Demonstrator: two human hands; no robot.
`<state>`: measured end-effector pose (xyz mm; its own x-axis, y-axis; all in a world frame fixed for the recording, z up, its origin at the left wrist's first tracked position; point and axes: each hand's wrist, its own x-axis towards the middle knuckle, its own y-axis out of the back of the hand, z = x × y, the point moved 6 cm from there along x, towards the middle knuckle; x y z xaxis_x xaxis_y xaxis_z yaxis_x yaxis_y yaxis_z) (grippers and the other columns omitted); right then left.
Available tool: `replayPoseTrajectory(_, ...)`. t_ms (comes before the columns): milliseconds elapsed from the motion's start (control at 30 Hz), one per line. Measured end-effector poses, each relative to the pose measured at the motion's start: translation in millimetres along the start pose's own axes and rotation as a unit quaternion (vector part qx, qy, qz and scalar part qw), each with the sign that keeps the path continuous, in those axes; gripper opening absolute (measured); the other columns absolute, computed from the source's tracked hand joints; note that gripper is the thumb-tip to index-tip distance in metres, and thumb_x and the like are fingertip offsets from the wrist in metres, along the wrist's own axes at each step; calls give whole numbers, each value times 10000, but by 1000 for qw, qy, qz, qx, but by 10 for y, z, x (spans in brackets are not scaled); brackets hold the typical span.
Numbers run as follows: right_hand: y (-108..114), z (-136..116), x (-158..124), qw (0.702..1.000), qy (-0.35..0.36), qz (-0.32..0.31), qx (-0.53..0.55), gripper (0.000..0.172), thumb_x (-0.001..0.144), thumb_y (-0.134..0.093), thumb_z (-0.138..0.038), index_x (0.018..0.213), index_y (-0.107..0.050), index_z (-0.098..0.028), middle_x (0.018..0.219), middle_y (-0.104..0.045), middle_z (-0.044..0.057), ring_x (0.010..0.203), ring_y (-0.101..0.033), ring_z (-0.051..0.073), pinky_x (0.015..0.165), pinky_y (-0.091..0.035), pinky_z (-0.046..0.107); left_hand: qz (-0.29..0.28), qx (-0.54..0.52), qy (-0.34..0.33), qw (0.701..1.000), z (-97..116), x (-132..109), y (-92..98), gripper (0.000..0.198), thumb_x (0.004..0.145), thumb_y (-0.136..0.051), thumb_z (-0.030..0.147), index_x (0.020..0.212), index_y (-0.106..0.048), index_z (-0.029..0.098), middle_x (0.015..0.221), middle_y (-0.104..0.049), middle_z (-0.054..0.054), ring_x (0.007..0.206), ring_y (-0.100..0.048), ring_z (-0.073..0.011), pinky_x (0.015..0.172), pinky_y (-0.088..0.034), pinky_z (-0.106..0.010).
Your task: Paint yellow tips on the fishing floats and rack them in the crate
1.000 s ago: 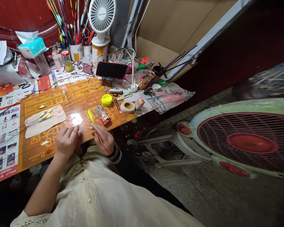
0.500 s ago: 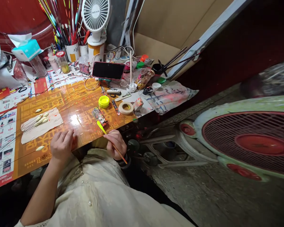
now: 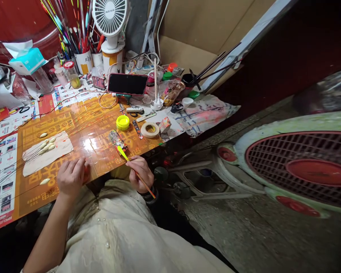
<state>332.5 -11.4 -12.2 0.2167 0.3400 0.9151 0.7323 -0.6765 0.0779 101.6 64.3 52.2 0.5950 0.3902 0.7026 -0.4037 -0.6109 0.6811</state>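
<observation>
My right hand (image 3: 141, 173) grips a thin paintbrush (image 3: 142, 179) at the table's front edge. Bright yellow paint coats its bristles, which rest at the near end of a paint-smeared palette piece (image 3: 114, 138). Behind that piece stands a small open jar of yellow paint (image 3: 122, 123). My left hand (image 3: 71, 175) lies on the table edge with its fingers curled under; whatever they may hold is hidden. To its left, several pale fishing float bodies (image 3: 50, 147) with thin dark stems lie on a whitish cloth (image 3: 31, 163). A single float body (image 3: 44, 181) lies nearer me.
A roll of tape (image 3: 150, 130), a phone on a stand (image 3: 127, 84) and a small white fan (image 3: 110, 17) stand toward the back. A cup of brushes and floats (image 3: 83, 62) is at back left. A large floor fan (image 3: 295, 163) stands right of the table.
The view has shifted slightly, so most of the table's things sit farther left. The brush tip has moved a little rightward over the palette piece. My left hand keeps its curled pose.
</observation>
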Motion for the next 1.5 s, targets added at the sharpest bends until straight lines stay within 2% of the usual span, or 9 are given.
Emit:
replayPoseTrajectory(200, -41, -29, -4, 999, 8, -12, -34, 379, 874, -549, -38, 1216, -627, -182, 949, -668, 64, 919, -630, 181, 844, -603, 414, -11, 8, 3, 1000, 11, 12, -1, 232, 915, -655, 188, 1146, -659, 171, 973, -752, -76, 774, -629, -190, 750, -471, -325)
replayPoseTrajectory(567, -122, -38, -37, 998, -17, -28, -61, 418, 896, -574, -93, 1281, -624, -248, 978, -696, 53, 925, -631, 186, 852, -575, 420, -13, 5, 2, 1000, 21, 20, 15, 228, 916, -645, 186, 1144, -653, 167, 961, -748, -83, 769, -628, -198, 746, -467, -333)
replayPoseTrajectory(1167, -150, -37, -31, 997, -20, -24, -69, 430, 904, -568, -101, 1307, -616, -243, 986, -707, 53, 894, -642, 170, 845, -544, 393, -14, -26, 32, 999, -22, -8, -24, 250, 948, -596, 259, 1186, -663, 219, 968, -752, -80, 785, -657, -192, 760, -462, -341)
replayPoseTrajectory(1500, -143, 7, -80, 997, -29, -6, -68, 406, 918, -548, -99, 1302, -602, -218, 1008, -710, 72, 907, -650, 172, 839, -565, 404, -7, -4, 10, 1000, -6, 18, -1, 230, 928, -631, 211, 1154, -665, 185, 970, -755, -76, 771, -633, -187, 754, -468, -329)
